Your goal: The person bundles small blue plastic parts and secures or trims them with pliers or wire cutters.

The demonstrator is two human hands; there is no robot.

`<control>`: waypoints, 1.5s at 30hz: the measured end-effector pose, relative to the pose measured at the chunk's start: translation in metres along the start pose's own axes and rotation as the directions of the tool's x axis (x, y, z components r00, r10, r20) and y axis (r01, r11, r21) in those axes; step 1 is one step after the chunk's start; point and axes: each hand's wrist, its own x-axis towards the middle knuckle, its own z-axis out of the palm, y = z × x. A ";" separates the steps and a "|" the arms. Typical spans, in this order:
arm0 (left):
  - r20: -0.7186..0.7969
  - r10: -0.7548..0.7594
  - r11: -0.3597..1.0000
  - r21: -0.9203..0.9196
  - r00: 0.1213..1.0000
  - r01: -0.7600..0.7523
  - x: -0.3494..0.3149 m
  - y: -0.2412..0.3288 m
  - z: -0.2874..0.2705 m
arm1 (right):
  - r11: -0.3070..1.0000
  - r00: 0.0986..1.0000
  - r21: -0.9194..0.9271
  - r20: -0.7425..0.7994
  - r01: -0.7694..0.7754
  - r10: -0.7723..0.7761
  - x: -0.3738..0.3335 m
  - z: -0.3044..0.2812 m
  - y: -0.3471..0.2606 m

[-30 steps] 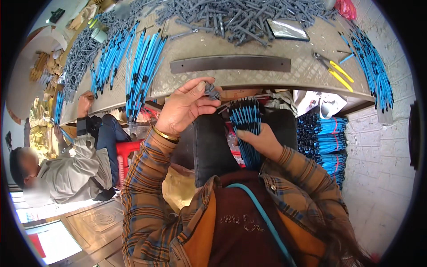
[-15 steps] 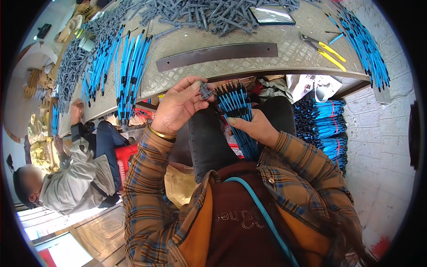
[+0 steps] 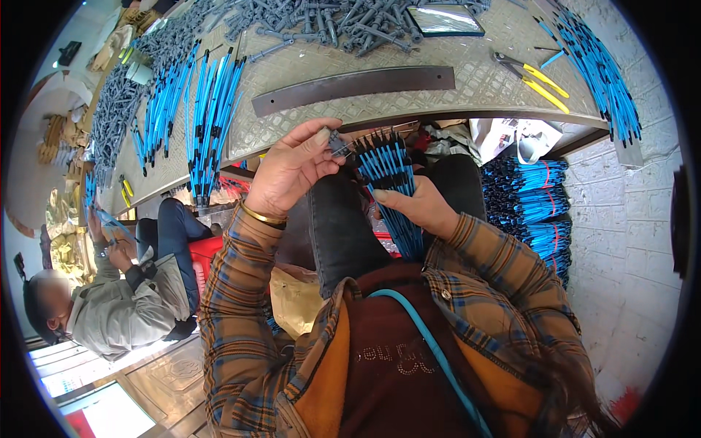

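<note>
Between the thumb and fingers of my left hand [image 3: 292, 164] is a small grey plastic piece [image 3: 337, 144] with thin wire-like ends pointing right. My right hand [image 3: 423, 208] is wrapped round a bundle of thin blue rods with black tips [image 3: 387, 160], fanned at the top and running down over my lap. The grey piece is close to the upper left tips of the bundle; I cannot tell whether they touch. Both hands are over my lap, just in front of the table edge.
On the table [image 3: 307, 128] lie a dark curved strip [image 3: 354, 89], yellow-handled pliers [image 3: 537, 77], a dark-framed flat panel [image 3: 445, 22], a heap of grey plastic parts [image 3: 328, 22] and blue rods [image 3: 212, 109]. Tied bundles [image 3: 537, 197] stack at right. A co-worker [image 3: 124, 314] sits at left.
My hands have barely moved, and both hold the same things. The co-worker's hand has drawn back from the table, showing another pair of yellow-handled pliers there; blue pieces now show at their hands.
</note>
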 end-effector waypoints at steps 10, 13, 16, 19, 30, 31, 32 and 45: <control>-0.046 0.002 0.994 0.110 0.999 0.003 -0.003 0.004 0.004 | 1.000 1.000 0.008 0.023 -0.004 0.004 0.000 0.003 0.000; -0.045 -0.030 0.981 0.192 0.999 0.038 -0.003 0.007 0.007 | 1.000 1.000 0.011 0.017 -0.008 0.008 0.001 0.003 0.000; -0.041 -0.018 0.968 0.249 0.999 0.028 -0.004 0.008 0.008 | 0.999 0.999 -0.023 0.019 0.037 -0.037 0.002 0.002 0.005; -0.037 0.004 0.951 0.309 0.999 0.007 -0.005 0.008 0.011 | 0.998 0.998 -0.033 -0.007 0.059 -0.059 0.002 0.003 0.007; -0.042 0.088 0.853 0.519 0.995 -0.054 -0.003 0.010 0.032 | 0.995 0.995 -0.042 -0.035 0.091 -0.093 0.000 0.004 0.011; -0.037 0.081 0.848 0.527 0.996 -0.049 -0.003 0.011 0.033 | 0.994 0.994 -0.041 -0.037 0.097 -0.098 0.000 0.004 0.012; -0.032 0.073 0.843 0.535 0.997 -0.045 -0.003 0.012 0.034 | 0.994 0.994 -0.040 -0.040 0.102 -0.104 -0.001 0.004 0.012; -0.143 0.163 0.866 0.496 0.976 -0.072 -0.001 0.003 0.048 | 0.983 0.980 -0.096 -0.101 0.160 -0.169 -0.005 0.006 0.010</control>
